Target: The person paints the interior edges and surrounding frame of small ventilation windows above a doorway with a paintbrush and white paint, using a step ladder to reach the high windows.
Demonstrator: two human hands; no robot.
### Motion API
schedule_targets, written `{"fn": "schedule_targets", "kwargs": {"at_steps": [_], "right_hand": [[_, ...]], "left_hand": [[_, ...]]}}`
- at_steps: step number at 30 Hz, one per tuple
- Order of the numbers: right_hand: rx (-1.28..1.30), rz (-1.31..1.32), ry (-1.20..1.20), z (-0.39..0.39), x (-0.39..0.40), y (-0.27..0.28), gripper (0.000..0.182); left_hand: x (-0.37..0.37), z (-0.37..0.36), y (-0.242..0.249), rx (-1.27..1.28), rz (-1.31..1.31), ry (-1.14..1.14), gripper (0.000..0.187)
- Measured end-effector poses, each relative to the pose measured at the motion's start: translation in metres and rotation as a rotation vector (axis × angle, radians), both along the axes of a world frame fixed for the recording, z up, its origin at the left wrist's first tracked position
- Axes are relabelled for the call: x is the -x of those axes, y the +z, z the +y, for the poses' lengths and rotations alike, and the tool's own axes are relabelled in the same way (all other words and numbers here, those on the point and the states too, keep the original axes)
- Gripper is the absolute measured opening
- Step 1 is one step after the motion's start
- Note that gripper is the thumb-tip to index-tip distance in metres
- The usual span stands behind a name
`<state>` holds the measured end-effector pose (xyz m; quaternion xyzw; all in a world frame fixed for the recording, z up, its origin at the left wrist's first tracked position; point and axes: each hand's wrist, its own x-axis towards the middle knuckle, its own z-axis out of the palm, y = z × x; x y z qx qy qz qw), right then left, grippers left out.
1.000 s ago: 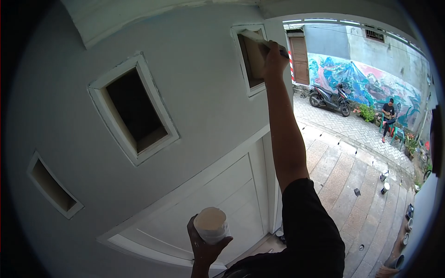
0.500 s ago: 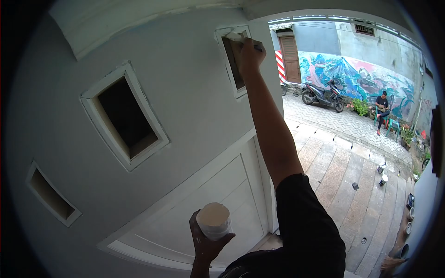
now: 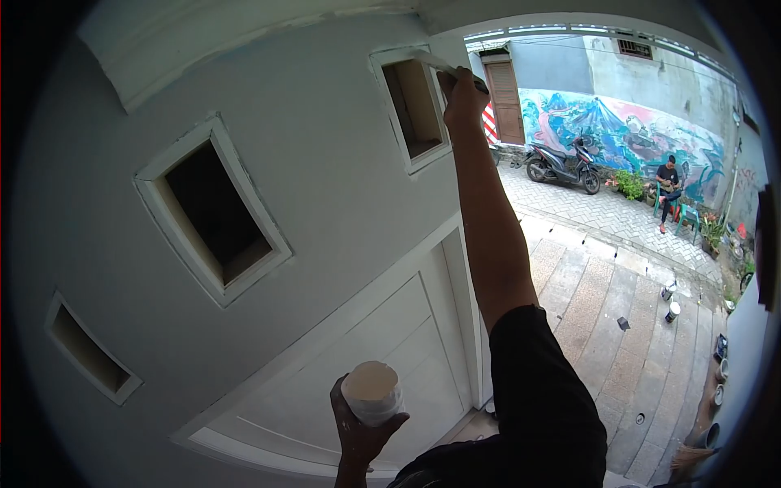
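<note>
In my right hand (image 3: 464, 99) is a paintbrush (image 3: 437, 60), its pale bristles at the top right corner of the farthest small window frame (image 3: 379, 63). The brush's dark handle end shows past my fingers. Whether the bristles touch the frame is hard to tell. My left hand (image 3: 358, 435), low in the view, is wrapped round a whitish plastic cup (image 3: 381, 407) with cream-white paint inside. Two more white-framed openings, a larger middle one (image 3: 281, 246) and a narrow near one (image 3: 57, 307), are set in the grey wall (image 3: 325, 146).
A white panelled door (image 3: 366, 366) lies below the openings. Outside, paint cans (image 3: 673, 312) stand on the striped paving (image 3: 586, 325). A motorbike (image 3: 564, 164) and a seated person (image 3: 668, 183) are by a mural wall (image 3: 618, 130). Pots line the right side.
My right hand with the paintbrush has moved right, from the top of the frame to beyond its right corner. More of the opening shows. My left hand still holds the cup.
</note>
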<state>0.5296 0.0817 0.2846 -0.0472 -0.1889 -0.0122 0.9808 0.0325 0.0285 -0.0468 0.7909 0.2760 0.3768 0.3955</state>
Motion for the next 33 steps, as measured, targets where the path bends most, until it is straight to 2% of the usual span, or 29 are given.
{"fn": "schedule_targets", "kwargs": {"at_steps": [2, 4, 6, 8, 10, 12, 13, 14, 17, 18, 21, 22, 24, 25, 27, 28, 31, 32, 33], "right_hand": [[0.033, -0.002, -0.077, 0.016, -0.004, 0.005, 0.019], [0.319, -0.082, -0.399, 0.051, -0.007, 0.008, 0.02], [0.349, -0.122, -0.313, 0.036, -0.011, 0.0, 0.021], [0.145, -0.213, 0.021, 0.005, -0.011, -0.009, 0.021], [0.083, -0.2, -0.017, -0.002, -0.008, -0.004, 0.022], [0.102, -0.04, -0.133, 0.014, 0.003, 0.007, 0.021], [0.17, -0.104, -0.264, 0.039, 0.0, 0.011, 0.02], [0.167, -0.102, -0.264, 0.046, -0.013, 0.008, 0.02], [0.079, -0.231, 0.141, -0.002, 0.014, 0.006, 0.02], [0.08, -0.231, 0.141, -0.009, 0.008, 0.002, 0.02], [0.135, -0.064, -0.147, -0.011, 0.003, 0.008, 0.02], [0.238, -0.187, -0.208, 0.003, 0.001, 0.007, 0.02], [0.427, -0.179, -0.485, 0.028, 0.015, 0.008, 0.018], [0.427, -0.178, -0.484, 0.02, 0.018, 0.006, 0.018], [0.114, -0.323, 0.091, -0.006, 0.016, 0.002, 0.017], [0.114, -0.325, 0.089, -0.012, 0.013, 0.002, 0.017], [0.14, -0.105, -0.192, -0.004, 0.005, 0.007, 0.016], [0.262, -0.179, -0.388, 0.015, 0.004, 0.003, 0.006], [0.37, -0.174, -0.562, 0.035, 0.015, 0.002, 0.006]], "left_hand": [[-0.005, 0.0, 0.001, -0.002, -0.006, -0.013, 0.119], [-0.006, -0.002, 0.002, -0.006, -0.005, -0.025, 0.119], [-0.007, -0.003, 0.003, -0.028, -0.009, -0.022, 0.119], [-0.006, -0.001, 0.003, -0.012, -0.012, -0.032, 0.119], [-0.009, -0.001, 0.002, 0.009, -0.017, -0.039, 0.119], [-0.01, -0.001, 0.003, -0.003, -0.005, -0.03, 0.12], [-0.009, -0.001, 0.004, -0.006, -0.002, -0.028, 0.12], [-0.009, -0.001, 0.004, -0.014, 0.008, -0.029, 0.12], [-0.009, -0.003, 0.001, -0.033, 0.02, -0.023, 0.119], [-0.008, -0.002, 0.001, -0.048, 0.027, -0.016, 0.119], [-0.011, -0.001, 0.001, -0.006, 0.002, -0.035, 0.119], [-0.011, -0.002, 0.001, -0.006, 0.005, -0.034, 0.119], [-0.013, -0.004, 0.004, 0.007, -0.026, -0.054, 0.12], [-0.011, -0.005, 0.004, 0.007, -0.025, -0.053, 0.12], [-0.01, -0.005, 0.003, -0.007, -0.008, -0.048, 0.12], [-0.009, -0.004, 0.003, -0.008, -0.01, -0.05, 0.12], [-0.011, -0.005, 0.003, 0.011, -0.002, -0.039, 0.12], [-0.011, -0.007, 0.004, -0.006, -0.007, -0.038, 0.12], [-0.011, -0.007, 0.005, -0.024, -0.011, -0.039, 0.12]]}}
